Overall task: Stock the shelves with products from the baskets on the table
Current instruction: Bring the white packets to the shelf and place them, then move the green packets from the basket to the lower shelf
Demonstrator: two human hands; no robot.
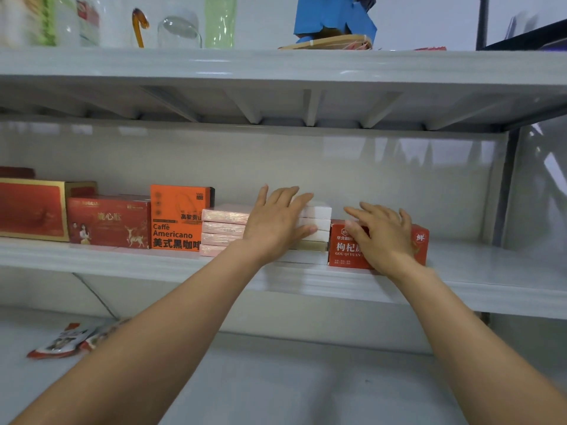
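Forearms (171, 332): both reach up from the bottom edge of the view toward the orange coffee box (176, 219) and the goods right of it.
Left hand (276, 222): flat, fingers straight and spread, pressing the front of the stack of pink boxes (224, 231) that touches the coffee box on its right side; it grips nothing.
Right hand (383, 237): further right of the coffee box, beyond the stack, laid over the red goji box (340, 250) with fingers extended across its top; a resting press, not a clamp.
Task's things: stack and goji box sit side by side on the middle shelf (460, 271), in the same row as the coffee box. Baskets and table are not in view.
Left of the coffee box: red deer box (107, 222) just beside it, then a gold-trimmed red box (30, 210).
Below the coffee box: loose sachets (61, 342) on the lower shelf.
Step in hand, as I judge it: squaring the newly placed goods into the row.
Doing it well: push with flat palms, evenly, so the stacked pink boxes slide as one and none shears off; close the gap between stack and goji box; bring the fronts level with the coffee box's face, labels forward; release gently so nothing tips off the lip.
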